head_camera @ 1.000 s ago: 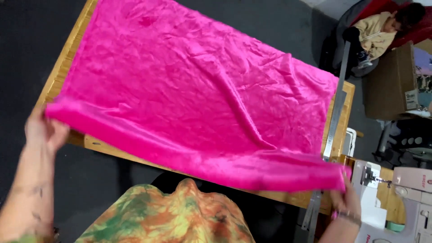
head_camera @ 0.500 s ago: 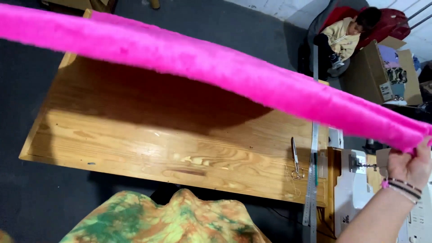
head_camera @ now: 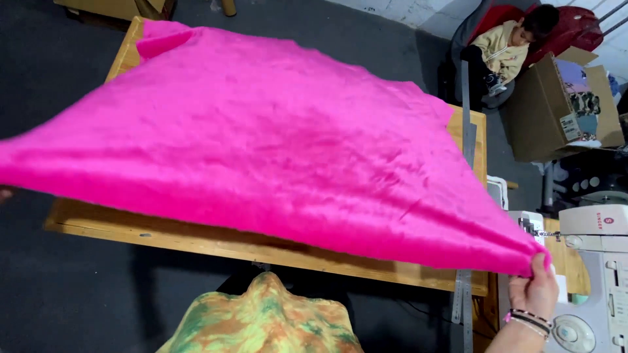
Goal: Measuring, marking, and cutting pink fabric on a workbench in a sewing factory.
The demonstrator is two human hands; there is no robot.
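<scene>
At the far left, the left hand barely shows at the picture's edge beside the near corner of the pink fleece cloth; whether it grips the cloth cannot be told. The cloth is spread in the air above the wooden table, its far corner folded over near the table's far left end. Right of the table's near corner, the right hand pinches the cloth's other near corner between its fingertips. That pinch holds little fabric, so the corner could slip free and the sheet land crooked. A long metal ruler lies along the table's right edge, and a white sewing machine stands just right of it; the cloth could snag either.
</scene>
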